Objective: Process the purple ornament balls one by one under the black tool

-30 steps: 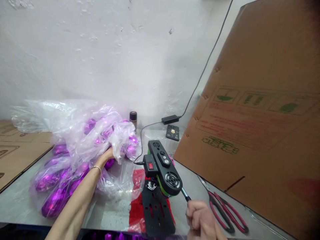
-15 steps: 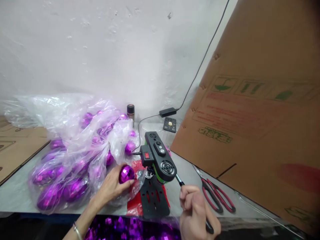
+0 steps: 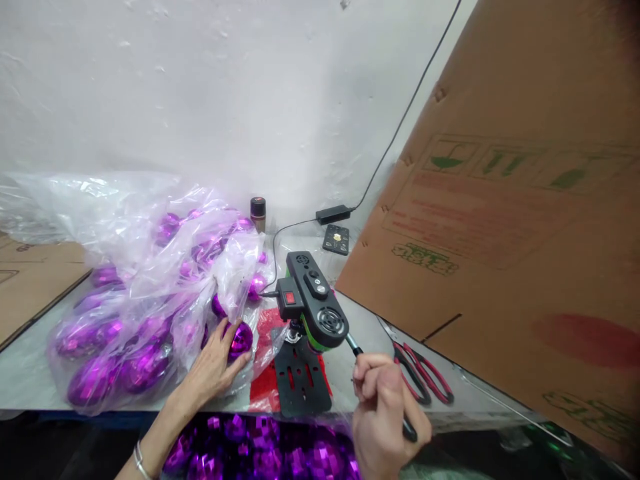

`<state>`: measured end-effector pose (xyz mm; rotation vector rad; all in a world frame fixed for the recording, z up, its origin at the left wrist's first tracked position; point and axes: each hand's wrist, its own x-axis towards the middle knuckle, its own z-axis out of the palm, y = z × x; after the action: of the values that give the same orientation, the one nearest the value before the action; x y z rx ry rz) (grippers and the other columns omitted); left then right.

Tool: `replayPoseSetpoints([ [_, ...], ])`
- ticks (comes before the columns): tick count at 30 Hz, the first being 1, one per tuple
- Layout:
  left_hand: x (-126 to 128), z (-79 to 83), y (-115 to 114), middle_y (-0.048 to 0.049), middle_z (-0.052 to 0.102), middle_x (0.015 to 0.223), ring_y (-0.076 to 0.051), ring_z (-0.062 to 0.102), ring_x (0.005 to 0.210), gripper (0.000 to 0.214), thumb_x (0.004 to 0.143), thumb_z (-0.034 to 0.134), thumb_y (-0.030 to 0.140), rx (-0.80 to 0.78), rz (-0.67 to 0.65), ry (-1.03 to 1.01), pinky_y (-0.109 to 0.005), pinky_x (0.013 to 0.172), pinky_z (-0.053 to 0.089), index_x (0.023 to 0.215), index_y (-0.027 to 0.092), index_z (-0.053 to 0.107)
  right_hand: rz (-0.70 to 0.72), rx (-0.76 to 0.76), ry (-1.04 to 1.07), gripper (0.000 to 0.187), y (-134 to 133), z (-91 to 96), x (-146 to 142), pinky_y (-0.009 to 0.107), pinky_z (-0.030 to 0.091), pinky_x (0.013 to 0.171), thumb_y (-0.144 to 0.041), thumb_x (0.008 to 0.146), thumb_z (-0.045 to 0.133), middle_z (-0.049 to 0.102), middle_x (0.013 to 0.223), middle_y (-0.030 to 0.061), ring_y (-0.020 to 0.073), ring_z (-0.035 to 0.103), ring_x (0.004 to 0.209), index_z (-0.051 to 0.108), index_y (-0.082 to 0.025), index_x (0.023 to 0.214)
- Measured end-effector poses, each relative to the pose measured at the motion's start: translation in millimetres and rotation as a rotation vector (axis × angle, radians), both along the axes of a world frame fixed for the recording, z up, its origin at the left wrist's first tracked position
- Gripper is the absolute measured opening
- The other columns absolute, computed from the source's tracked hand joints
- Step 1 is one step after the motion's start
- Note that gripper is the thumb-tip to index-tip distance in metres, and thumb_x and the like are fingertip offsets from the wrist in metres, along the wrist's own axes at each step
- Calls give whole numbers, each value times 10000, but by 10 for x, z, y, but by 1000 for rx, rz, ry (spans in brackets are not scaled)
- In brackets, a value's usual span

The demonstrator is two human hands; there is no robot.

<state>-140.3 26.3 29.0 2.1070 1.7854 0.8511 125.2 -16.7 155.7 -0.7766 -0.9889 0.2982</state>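
Note:
My left hand (image 3: pixel 216 363) curls its fingers and thumb round a shiny purple bauble (image 3: pixel 241 339) at the right edge of a clear plastic bag (image 3: pixel 125 293) of similar baubles. In my right hand (image 3: pixel 386 410) is a slim tool (image 3: pixel 355 344) with a black handle and a metal-coloured shaft. Its far end is hidden by a black and green device (image 3: pixel 320 300) with round vents and a red switch. Beneath this device lies a slotted black base plate (image 3: pixel 303 383) on red plastic (image 3: pixel 263 383).
Red-handled pliers (image 3: pixel 427 373) lie right of my right hand, beside a big leaning carton (image 3: pixel 500 220). A small dark-capped bottle (image 3: pixel 258 215), a power adapter (image 3: pixel 333 214) and a black card-like item (image 3: pixel 336 239) stand near the wall. More purple baubles (image 3: pixel 265 450) sit below the table edge.
My left hand has drawn the bauble slightly left, away from the device, and the bauble has turned. My right hand keeps its hold on the tool. The whole view has shifted a little.

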Motion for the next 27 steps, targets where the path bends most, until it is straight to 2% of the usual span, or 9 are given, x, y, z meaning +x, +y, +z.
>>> replayPoseSetpoints([
  [2, 11, 17, -14, -222, 576, 1557, -434, 630, 1416, 702, 869, 694, 375, -18, -2, 2, -595, 1119, 582, 1537, 207, 558, -10, -14, 3, 504, 7, 44, -4, 236, 368, 486, -313, 1069, 632, 478, 553, -39, 117, 540, 545, 519, -199, 592],
  [4, 37, 60, 1, -220, 618, 1491, -433, 683, 1337, 655, 839, 708, 380, -30, 34, -39, -608, 1087, 594, 1456, 194, 596, -24, -45, -1, 525, 10, 99, -4, 239, 351, 485, -337, 1073, 635, 471, 550, -39, 118, 543, 548, 501, -202, 583],
  [6, 83, 129, 27, -205, 688, 1384, -433, 726, 1254, 627, 844, 723, 482, -61, 129, -137, -631, 1068, 596, 1385, 184, 612, -31, -70, -18, 542, 10, 150, 2, 244, 348, 494, -348, 1079, 633, 462, 549, -40, 119, 551, 555, 485, -205, 578],
  [9, 200, 249, 15, -198, 738, 1317, -432, 745, 1228, 813, 811, 759, 651, -141, 265, -413, -645, 1098, 578, 1434, 168, 559, -20, -72, -43, 542, 14, 202, 21, 259, 383, 531, -341, 1084, 631, 451, 555, -45, 120, 550, 562, 479, -208, 582],
  [12, 384, 328, -117, -173, 735, 1385, -394, 727, 1303, 864, 800, 801, 647, -210, 186, -766, -591, 1168, 558, 1485, 194, 534, -10, -75, -57, 544, 28, 234, 42, 269, 410, 568, -335, 1089, 627, 453, 562, -48, 112, 535, 559, 465, -208, 585],
  [18, 836, 283, -477, -130, 736, 1473, -350, 698, 1384, 664, 923, 715, 672, -477, 46, -1430, -555, 1163, 601, 1429, 251, 637, 8, -58, -88, 548, 42, 295, 51, 254, 405, 580, -297, 1094, 612, 423, 558, -57, 97, 520, 558, 443, -202, 582],
  [21, 994, 175, -512, -125, 744, 1470, -353, 681, 1410, 639, 893, 749, 694, -531, 72, -1479, -543, 1174, 599, 1339, 239, 701, 16, -75, -99, 546, 27, 307, 46, 250, 394, 568, -302, 1104, 590, 424, 559, -56, 95, 510, 550, 440, -204, 588],
  [23, 1076, 72, -491, -142, 752, 1451, -362, 684, 1406, 661, 928, 661, 748, -506, 154, -1446, -554, 1186, 582, 1328, 224, 704, 13, -84, -106, 547, 15, 302, 46, 251, 388, 562, -314, 1108, 583, 433, 560, -54, 95, 508, 545, 438, -206, 591],
  [27, 1191, -141, -437, -157, 684, 1543, -380, 586, 1508, 746, 918, 675, 738, -362, 188, -1121, -566, 1280, 465, 1447, 214, 624, 24, -103, -124, 543, -5, 278, 55, 260, 389, 560, -313, 1113, 563, 460, 569, -43, 108, 527, 561, 439, -212, 593],
])
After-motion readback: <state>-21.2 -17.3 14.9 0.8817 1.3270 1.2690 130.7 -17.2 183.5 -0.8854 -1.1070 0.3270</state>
